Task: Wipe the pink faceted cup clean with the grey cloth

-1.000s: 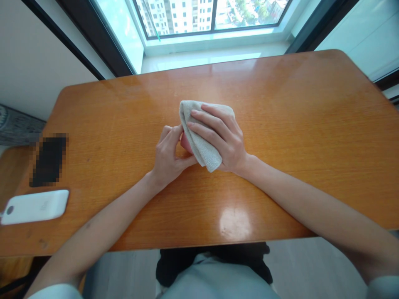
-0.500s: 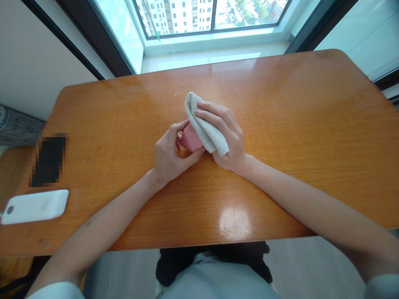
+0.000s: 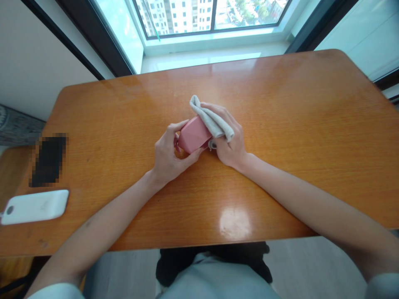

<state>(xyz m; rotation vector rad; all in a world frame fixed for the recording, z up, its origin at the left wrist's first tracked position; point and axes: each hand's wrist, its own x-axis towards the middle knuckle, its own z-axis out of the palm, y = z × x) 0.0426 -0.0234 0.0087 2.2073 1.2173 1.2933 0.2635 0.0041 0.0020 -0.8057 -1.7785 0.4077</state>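
Note:
A small pink object (image 3: 193, 138) with flat sides rests tilted near the middle of the orange wooden table (image 3: 280, 124). My left hand (image 3: 168, 154) pinches its left end between thumb and fingers. My right hand (image 3: 229, 139) is closed round a folded beige cloth (image 3: 212, 120), which it presses against the pink object's upper right side. The far right part of the pink object is hidden under the cloth and my fingers.
On the table's left end lie a white flat device (image 3: 35, 206) and, just behind it, a dark blurred-out item (image 3: 49, 159). A window ledge (image 3: 202, 58) runs behind the table's far edge. My lap shows below the near edge.
My right hand has slid the cloth to the right and bunched it, so the pink object, almost hidden before, now shows. My left hand has kept its grip.

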